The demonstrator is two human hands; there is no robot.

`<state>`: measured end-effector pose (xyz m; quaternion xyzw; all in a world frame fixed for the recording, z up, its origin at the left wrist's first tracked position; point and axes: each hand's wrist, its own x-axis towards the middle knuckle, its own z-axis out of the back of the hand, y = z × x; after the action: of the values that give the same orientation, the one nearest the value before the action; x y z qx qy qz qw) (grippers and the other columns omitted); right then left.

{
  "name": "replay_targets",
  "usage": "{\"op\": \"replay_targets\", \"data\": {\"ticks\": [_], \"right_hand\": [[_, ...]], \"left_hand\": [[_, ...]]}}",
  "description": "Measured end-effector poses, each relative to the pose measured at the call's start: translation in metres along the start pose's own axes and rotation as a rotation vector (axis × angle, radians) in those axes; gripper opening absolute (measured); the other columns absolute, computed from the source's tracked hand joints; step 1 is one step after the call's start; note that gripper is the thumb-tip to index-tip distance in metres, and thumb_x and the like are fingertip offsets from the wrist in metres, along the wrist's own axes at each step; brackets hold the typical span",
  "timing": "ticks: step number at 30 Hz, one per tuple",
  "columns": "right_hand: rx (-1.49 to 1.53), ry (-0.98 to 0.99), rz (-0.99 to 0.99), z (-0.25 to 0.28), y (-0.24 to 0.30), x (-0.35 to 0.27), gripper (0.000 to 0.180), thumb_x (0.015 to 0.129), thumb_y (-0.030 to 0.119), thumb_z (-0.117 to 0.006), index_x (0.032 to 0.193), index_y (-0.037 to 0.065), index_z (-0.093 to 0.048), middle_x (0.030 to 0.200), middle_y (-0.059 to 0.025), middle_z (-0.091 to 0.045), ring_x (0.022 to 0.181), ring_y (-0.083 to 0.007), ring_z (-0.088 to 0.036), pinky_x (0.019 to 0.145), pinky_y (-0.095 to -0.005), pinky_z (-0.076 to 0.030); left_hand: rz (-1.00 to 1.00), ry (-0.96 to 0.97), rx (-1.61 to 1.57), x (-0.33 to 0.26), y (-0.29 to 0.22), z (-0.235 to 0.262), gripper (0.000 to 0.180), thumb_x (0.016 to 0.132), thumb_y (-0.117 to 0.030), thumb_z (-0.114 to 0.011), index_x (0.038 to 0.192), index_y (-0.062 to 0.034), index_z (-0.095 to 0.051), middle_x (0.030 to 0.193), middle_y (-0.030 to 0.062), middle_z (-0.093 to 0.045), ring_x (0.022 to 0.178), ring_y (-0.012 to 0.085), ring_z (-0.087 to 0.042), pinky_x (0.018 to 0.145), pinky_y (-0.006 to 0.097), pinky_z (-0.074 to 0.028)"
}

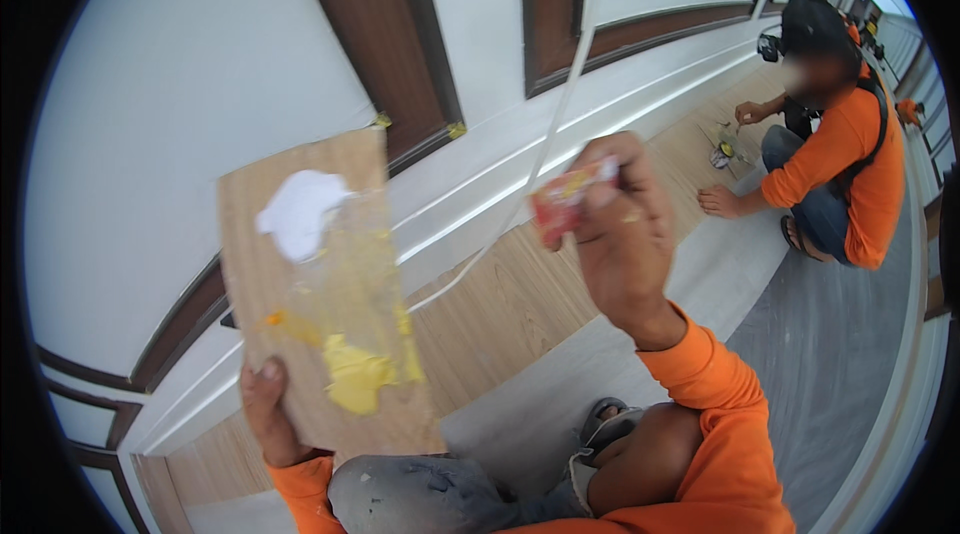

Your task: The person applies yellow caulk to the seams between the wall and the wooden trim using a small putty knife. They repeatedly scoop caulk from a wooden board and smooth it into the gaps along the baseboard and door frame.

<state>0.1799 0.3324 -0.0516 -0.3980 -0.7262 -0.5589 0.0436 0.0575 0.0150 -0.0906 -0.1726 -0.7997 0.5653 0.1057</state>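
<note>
My left hand (265, 404) grips a flat wooden board (270, 304) by its lower left edge. The thumb lies along the edge, and the fingers are hidden behind the board. On the board sit a blob of white paste (300, 214) and, lower down, a lump of yellow paste (358, 374). A thin smeared yellow patch and an orange dab lie between them. Raised to the right of the board, apart from it, my right hand (625, 234) pinches a small flat red spreader (560, 206) streaked with white and yellow. This hand is slightly blurred.
A white wall with brown framed panels (400, 54) and a white baseboard runs along the far side. A white cable (562, 104) hangs down across it. To the right a co-worker in orange (835, 154) squats beside small items on the wood-look floor (500, 304). Grey sheeting (820, 334) covers the nearer floor.
</note>
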Motion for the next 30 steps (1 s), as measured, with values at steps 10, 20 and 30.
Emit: {"op": "replay_targets", "data": {"ticks": [10,20,30], "right_hand": [[-0.403,0.113,-0.113,0.0,0.024,-0.015,0.021,0.101,0.009,-0.065,0.118,-0.002,-0.062,0.098,-0.0057,-0.068,0.082,-0.0081,-0.062,0.073,-0.0235,-0.053],[-1.016,0.488,0.142,-0.015,0.05,-0.012,0.032,0.078,-0.01,-0.068,0.107,0.002,-0.074,0.083,-0.009,-0.066,0.072,-0.016,-0.061,0.061,-0.0283,-0.048],[-1.26,0.576,0.247,-0.008,0.03,-0.01,0.034,0.078,-0.011,-0.069,0.108,0.004,-0.074,0.086,-0.0088,-0.061,0.07,-0.02,-0.06,0.06,-0.0316,-0.048]], "left_hand": [[0.277,0.101,0.005,-0.016,0.015,-0.025,0.057,0.097,-0.021,-0.064,0.145,0.0055,-0.05,0.124,0.0164,-0.068,0.108,0.0205,-0.067,0.097,0.032,-0.051],[0.248,0.128,0.063,-0.024,0.012,-0.032,0.059,0.098,-0.028,-0.067,0.144,0.0055,-0.053,0.123,0.0151,-0.069,0.107,0.0166,-0.066,0.095,0.03,-0.05],[0.296,0.196,0.111,-0.016,0.015,-0.032,0.061,0.097,-0.03,-0.068,0.143,0.0067,-0.053,0.116,0.0168,-0.071,0.1,0.0175,-0.069,0.091,0.029,-0.052]]}}
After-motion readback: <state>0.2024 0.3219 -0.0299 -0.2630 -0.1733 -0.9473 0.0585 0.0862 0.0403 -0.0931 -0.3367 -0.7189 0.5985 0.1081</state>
